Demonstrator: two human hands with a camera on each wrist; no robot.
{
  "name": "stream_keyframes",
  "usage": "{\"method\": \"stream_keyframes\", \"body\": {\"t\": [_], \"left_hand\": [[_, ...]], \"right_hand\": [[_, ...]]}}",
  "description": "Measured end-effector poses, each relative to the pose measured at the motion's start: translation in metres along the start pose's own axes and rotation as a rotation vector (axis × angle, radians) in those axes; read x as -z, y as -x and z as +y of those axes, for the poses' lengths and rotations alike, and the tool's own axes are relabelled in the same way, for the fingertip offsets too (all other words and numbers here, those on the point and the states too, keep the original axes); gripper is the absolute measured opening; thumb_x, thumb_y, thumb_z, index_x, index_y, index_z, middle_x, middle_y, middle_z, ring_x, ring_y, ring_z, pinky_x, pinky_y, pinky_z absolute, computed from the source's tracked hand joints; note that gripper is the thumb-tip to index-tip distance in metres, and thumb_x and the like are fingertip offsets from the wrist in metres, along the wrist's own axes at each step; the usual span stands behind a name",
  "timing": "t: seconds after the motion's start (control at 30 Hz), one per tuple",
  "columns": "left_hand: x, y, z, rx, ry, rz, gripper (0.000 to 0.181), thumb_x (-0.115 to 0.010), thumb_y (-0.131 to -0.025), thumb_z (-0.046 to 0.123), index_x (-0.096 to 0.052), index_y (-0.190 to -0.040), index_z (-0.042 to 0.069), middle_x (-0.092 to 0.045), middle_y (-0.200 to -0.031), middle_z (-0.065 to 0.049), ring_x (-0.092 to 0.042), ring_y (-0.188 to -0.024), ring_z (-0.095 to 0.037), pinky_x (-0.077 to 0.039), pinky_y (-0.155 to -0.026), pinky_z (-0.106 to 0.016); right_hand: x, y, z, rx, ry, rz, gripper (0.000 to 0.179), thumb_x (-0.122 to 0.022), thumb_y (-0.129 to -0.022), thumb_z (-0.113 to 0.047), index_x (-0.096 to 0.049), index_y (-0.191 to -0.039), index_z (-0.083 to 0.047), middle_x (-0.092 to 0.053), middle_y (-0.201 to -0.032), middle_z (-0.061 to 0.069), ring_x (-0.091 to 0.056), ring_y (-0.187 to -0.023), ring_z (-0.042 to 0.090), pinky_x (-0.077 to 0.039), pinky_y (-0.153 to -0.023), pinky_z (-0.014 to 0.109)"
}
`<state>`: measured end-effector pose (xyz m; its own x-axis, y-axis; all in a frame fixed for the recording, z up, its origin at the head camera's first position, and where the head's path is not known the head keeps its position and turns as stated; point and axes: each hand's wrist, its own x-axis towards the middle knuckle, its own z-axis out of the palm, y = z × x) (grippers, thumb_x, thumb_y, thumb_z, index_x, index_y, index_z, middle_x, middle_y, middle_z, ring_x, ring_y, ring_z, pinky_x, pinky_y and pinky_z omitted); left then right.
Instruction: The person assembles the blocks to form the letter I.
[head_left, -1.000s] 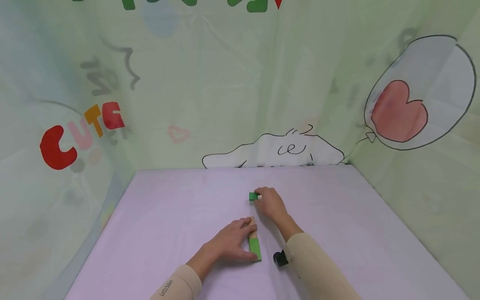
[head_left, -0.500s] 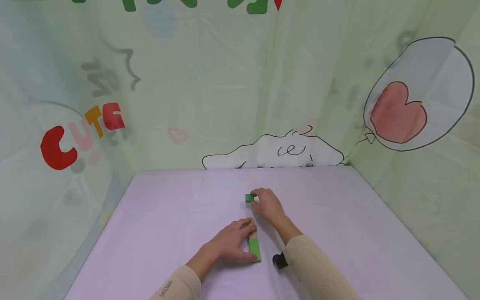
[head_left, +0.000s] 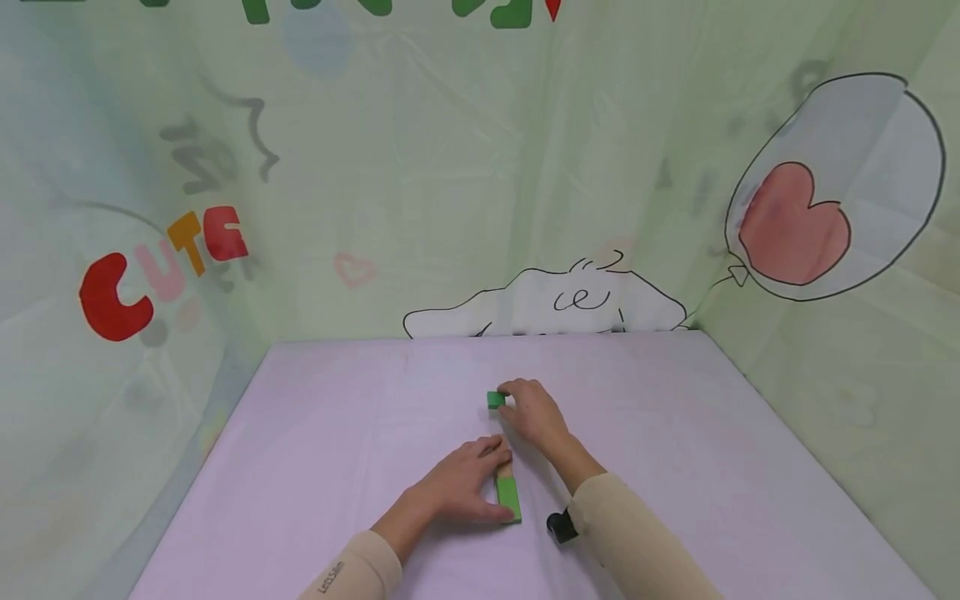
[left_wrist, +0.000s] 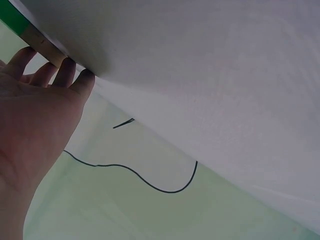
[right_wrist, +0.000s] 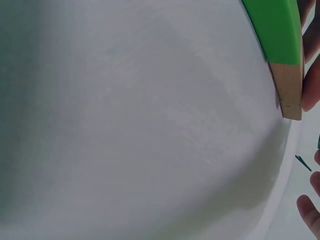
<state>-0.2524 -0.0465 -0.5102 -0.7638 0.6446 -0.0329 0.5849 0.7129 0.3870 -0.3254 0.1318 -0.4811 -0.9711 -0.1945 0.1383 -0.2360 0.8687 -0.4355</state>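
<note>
In the head view my left hand (head_left: 463, 482) holds a long, narrow wooden piece, green (head_left: 508, 500) at its near end and bare wood (head_left: 504, 463) beyond. The thumb lies at the near end and the fingers along the far part. The left wrist view has those fingertips against the side of the bare wood (left_wrist: 44, 48). Farther back, my right hand (head_left: 532, 412) pinches a small green block (head_left: 495, 400) between thumb and fingers. That block is apart from the wooden piece's far end; whether it touches the table is unclear. Its held side is hidden by the fingers.
A pale purple cloth covers the table (head_left: 337, 433). Green printed curtains (head_left: 465, 167) hang at the back and sides. A black object (head_left: 561, 527) shows beside the right sleeve (head_left: 637, 533).
My right hand has moved a little to the left and slightly nearer, carrying the small green block. The left hand and the long wooden piece have stayed in place.
</note>
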Motion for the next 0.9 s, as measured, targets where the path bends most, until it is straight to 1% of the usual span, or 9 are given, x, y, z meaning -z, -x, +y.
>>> {"method": "stream_keyframes", "body": {"t": [0.17, 0.33, 0.43, 0.6, 0.77, 0.9], "left_hand": [[-0.001, -0.001, -0.001, -0.007, -0.001, 0.009, 0.090, -0.072, -0.083, 0.064, -0.045, -0.157, 0.021, -0.036, -0.166, -0.003, -0.041, -0.149, -0.024, -0.036, -0.121, -0.037], [-0.001, -0.001, -0.001, -0.009, 0.002, 0.008, 0.090, -0.071, -0.083, 0.065, -0.045, -0.157, 0.021, -0.036, -0.166, -0.003, -0.040, -0.149, -0.024, -0.036, -0.122, -0.038], [-0.001, -0.001, -0.002, -0.009, 0.002, 0.007, 0.090, -0.071, -0.083, 0.065, -0.045, -0.157, 0.021, -0.035, -0.167, -0.003, -0.040, -0.149, -0.024, -0.036, -0.121, -0.038], [-0.002, -0.001, -0.002, -0.013, -0.002, 0.013, 0.090, -0.072, -0.083, 0.064, -0.045, -0.157, 0.020, -0.036, -0.166, -0.003, -0.040, -0.149, -0.023, -0.036, -0.121, -0.037], [-0.001, 0.000, -0.001, -0.013, 0.012, 0.005, 0.089, -0.072, -0.084, 0.063, -0.046, -0.157, 0.020, -0.036, -0.166, -0.004, -0.040, -0.150, -0.025, -0.036, -0.122, -0.040], [-0.001, 0.001, 0.000, -0.014, 0.006, 0.002, 0.088, -0.072, -0.084, 0.062, -0.046, -0.156, 0.020, -0.036, -0.166, -0.005, -0.040, -0.149, -0.025, -0.036, -0.121, -0.040]], "right_hand": [[0.001, 0.004, -0.003, -0.025, 0.006, -0.015, 0.034, -0.075, -0.095, -0.016, -0.071, -0.128, -0.008, -0.071, -0.128, 0.009, -0.062, -0.122, 0.028, -0.052, -0.104, 0.046], [0.000, 0.005, -0.003, -0.032, 0.012, -0.028, 0.034, -0.074, -0.095, -0.016, -0.071, -0.128, -0.008, -0.071, -0.128, 0.009, -0.062, -0.122, 0.028, -0.052, -0.105, 0.047], [-0.001, 0.007, -0.002, -0.027, 0.022, -0.032, 0.034, -0.073, -0.095, -0.016, -0.072, -0.128, -0.009, -0.071, -0.128, 0.009, -0.062, -0.122, 0.028, -0.052, -0.105, 0.047], [-0.003, 0.011, -0.001, -0.002, 0.020, -0.015, 0.032, -0.074, -0.095, -0.016, -0.072, -0.126, -0.008, -0.072, -0.126, 0.009, -0.063, -0.121, 0.029, -0.052, -0.104, 0.047], [-0.005, 0.013, -0.001, -0.007, 0.014, -0.025, 0.031, -0.074, -0.094, -0.016, -0.073, -0.125, -0.008, -0.072, -0.126, 0.009, -0.063, -0.120, 0.029, -0.052, -0.104, 0.047], [-0.005, 0.013, -0.001, -0.020, 0.022, -0.038, 0.032, -0.074, -0.095, -0.017, -0.073, -0.125, -0.009, -0.072, -0.126, 0.009, -0.063, -0.119, 0.028, -0.053, -0.103, 0.047]]}}
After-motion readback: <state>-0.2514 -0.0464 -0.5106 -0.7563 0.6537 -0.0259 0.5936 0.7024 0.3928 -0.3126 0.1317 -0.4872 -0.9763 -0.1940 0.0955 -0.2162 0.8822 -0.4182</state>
